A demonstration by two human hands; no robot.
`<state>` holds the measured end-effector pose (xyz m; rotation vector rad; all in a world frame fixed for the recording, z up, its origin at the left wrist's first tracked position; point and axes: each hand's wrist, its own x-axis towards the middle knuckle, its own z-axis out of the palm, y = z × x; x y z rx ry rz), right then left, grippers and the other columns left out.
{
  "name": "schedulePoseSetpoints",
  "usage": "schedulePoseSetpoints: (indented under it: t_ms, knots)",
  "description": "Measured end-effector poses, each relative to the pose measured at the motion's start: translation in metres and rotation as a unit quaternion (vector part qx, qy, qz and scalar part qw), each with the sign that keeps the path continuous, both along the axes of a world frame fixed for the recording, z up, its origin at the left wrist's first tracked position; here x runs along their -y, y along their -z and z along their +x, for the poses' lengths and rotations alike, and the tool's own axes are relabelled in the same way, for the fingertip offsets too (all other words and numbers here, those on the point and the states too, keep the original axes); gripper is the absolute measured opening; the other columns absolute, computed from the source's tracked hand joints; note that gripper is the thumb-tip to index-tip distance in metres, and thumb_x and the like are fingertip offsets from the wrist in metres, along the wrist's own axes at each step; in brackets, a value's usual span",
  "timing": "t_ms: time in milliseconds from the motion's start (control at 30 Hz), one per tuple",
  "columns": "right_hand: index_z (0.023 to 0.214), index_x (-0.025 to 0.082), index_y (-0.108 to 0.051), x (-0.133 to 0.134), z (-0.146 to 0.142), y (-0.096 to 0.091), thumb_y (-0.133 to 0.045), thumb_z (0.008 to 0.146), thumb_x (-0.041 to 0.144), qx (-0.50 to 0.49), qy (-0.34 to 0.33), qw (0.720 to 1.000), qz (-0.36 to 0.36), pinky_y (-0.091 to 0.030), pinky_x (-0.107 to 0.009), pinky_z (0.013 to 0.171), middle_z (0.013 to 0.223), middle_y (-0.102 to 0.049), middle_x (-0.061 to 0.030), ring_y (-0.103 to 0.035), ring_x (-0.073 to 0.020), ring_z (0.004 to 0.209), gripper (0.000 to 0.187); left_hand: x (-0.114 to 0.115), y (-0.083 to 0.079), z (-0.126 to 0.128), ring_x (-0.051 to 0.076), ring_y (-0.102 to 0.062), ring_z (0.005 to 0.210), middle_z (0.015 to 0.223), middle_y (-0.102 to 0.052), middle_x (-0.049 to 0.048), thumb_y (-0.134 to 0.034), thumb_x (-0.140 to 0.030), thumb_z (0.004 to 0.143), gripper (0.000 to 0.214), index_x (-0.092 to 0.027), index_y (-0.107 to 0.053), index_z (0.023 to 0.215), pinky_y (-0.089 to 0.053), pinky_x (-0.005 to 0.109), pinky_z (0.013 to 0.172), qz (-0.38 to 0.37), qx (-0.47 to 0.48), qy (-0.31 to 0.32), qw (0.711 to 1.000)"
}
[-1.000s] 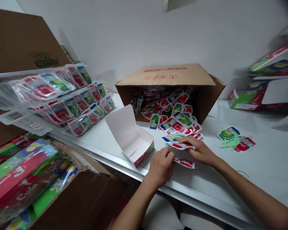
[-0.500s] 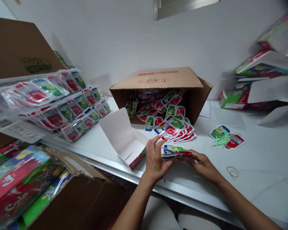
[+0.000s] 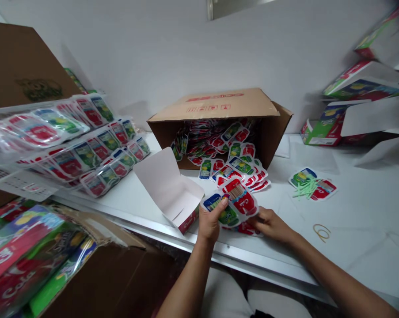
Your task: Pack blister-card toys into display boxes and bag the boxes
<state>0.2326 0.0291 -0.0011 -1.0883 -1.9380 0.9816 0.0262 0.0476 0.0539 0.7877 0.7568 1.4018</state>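
The left hand (image 3: 210, 219) pinches the packets (image 3: 234, 201), its thumb pressed flat on the front and its other fingers out of sight behind; the packets, tilted toward the camera with a red cola side and a green side showing, are held up over the near edge of the desk (image 3: 361, 212), just to the right of the open box (image 3: 186, 207); the right hand (image 3: 274, 225) is at their right end, its fingers bent in beside a lower red packet (image 3: 245, 228), though the fingertips are hidden and I cannot tell whether they grip; the box has its lid raised and its white inside showing; behind the hands a carton (image 3: 215, 106) lies on its side, mouth toward the person, and a pile (image 3: 242, 168) of like packets spills from it onto the desk; to the right, green sticks (image 3: 305, 190) lie across a loose packet (image 3: 324, 189), with yellowish bands (image 3: 321, 233) nearer the person; farther right, printed boxes (image 3: 328, 126) stand stacked against the wall; on the left, clear bags (image 3: 100, 148) of packets are piled in rows, and below them, in front of the desk, a second carton (image 3: 119, 265) holds cola cases (image 3: 23, 265).
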Motion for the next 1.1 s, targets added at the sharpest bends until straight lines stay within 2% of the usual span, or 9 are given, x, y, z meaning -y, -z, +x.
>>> schedulePoseSetpoints:
  t_ms: [167,267,367,500,600,733,833,933,1100]
  knots:
    - [0.111,0.020,-0.063,-0.010,0.031,-0.008,-0.052,0.091,0.047,-0.039,0.174,0.984,-0.027,-0.056,-0.031,0.069,0.095,-0.071,-0.0055,-0.066,-0.0187,0.079,0.036,0.014,-0.019,-0.028,0.019,-0.070,0.075,0.086,-0.074,0.0037,-0.075,-0.024,0.076,0.018,-0.017,-0.073,0.092,-0.055,0.029,0.070,0.109,-0.162,0.081,0.977]
    - [0.104,0.021,-0.066,-0.021,0.042,-0.024,-0.054,0.089,0.051,-0.049,0.200,0.978,-0.015,-0.055,-0.032,0.075,0.097,-0.071,-0.0054,-0.066,-0.0198,0.084,0.036,0.023,-0.034,-0.032,0.021,-0.068,0.084,0.094,-0.073,0.0083,-0.066,-0.020,0.083,0.023,-0.018,-0.071,0.105,-0.053,0.030,0.076,0.274,-0.349,0.263,0.857]
    - [0.099,0.021,-0.066,-0.025,0.039,-0.037,-0.054,0.089,0.051,-0.049,0.185,0.981,0.004,-0.054,-0.031,0.076,0.094,-0.070,-0.0044,-0.064,-0.0197,0.085,0.034,0.025,-0.032,-0.020,0.020,-0.065,0.090,0.096,-0.070,0.0087,-0.057,-0.017,0.087,0.023,-0.019,-0.066,0.108,-0.050,0.030,0.082,0.369,-0.428,0.282,0.775]
    - [0.100,0.023,-0.058,-0.015,0.032,-0.042,-0.048,0.093,0.049,-0.088,0.173,0.981,0.001,-0.053,-0.029,0.065,0.084,-0.065,-0.0013,-0.062,-0.0164,0.071,0.029,0.021,-0.007,-0.011,0.021,-0.059,0.098,0.103,-0.057,0.0092,-0.065,-0.019,0.083,0.003,-0.018,-0.064,0.084,-0.049,0.033,0.088,0.332,-0.429,0.092,0.835]
    - [0.102,0.023,-0.060,-0.007,0.028,-0.060,-0.045,0.096,0.043,-0.001,0.143,0.989,0.041,-0.051,-0.028,0.069,0.090,-0.068,-0.0029,-0.063,-0.0171,0.076,0.026,0.020,0.004,-0.013,0.027,-0.048,0.121,0.123,-0.047,0.0110,-0.068,-0.017,0.080,0.006,-0.019,-0.064,0.083,-0.041,0.042,0.102,0.338,-0.454,0.009,0.825]
    - [0.098,0.023,-0.067,-0.017,0.007,-0.111,-0.045,0.096,0.037,0.147,-0.024,0.982,0.112,-0.047,-0.027,0.071,0.088,-0.070,-0.0026,-0.063,-0.0165,0.076,0.026,0.019,0.005,-0.011,0.033,-0.027,0.141,0.150,-0.029,0.0116,-0.066,-0.014,0.080,0.014,-0.020,-0.062,0.092,-0.027,0.051,0.113,0.388,-0.457,0.031,0.800]
    - [0.107,0.023,-0.066,-0.033,-0.010,-0.132,-0.044,0.096,0.042,0.152,-0.117,0.979,0.062,-0.047,-0.027,0.068,0.081,-0.068,-0.0013,-0.061,-0.0158,0.071,0.031,0.018,0.011,-0.004,0.026,-0.052,0.125,0.136,-0.050,0.0137,-0.068,-0.014,0.080,0.039,-0.023,-0.048,0.112,-0.044,0.043,0.101,0.311,-0.381,0.066,0.868]
    - [0.136,0.023,-0.046,-0.036,-0.006,-0.112,-0.046,0.091,0.060,0.030,-0.114,0.992,-0.042,-0.051,-0.030,0.072,0.097,-0.069,-0.0053,-0.064,-0.0188,0.081,0.059,0.017,0.024,-0.001,0.018,-0.065,0.092,0.104,-0.064,0.0042,-0.070,-0.017,0.078,0.068,-0.025,-0.030,0.132,-0.052,0.034,0.082,0.205,-0.329,0.022,0.921]
    - [0.150,0.024,-0.018,-0.009,0.016,-0.038,-0.071,0.068,0.066,-0.066,-0.086,0.989,-0.103,-0.036,-0.045,0.106,0.137,-0.051,-0.0151,-0.049,-0.0295,0.126,0.106,0.015,0.036,-0.009,0.022,-0.062,0.090,0.094,-0.064,0.0039,-0.075,-0.029,0.074,0.029,-0.020,-0.058,0.096,-0.049,0.035,0.081,0.175,-0.413,-0.051,0.892]
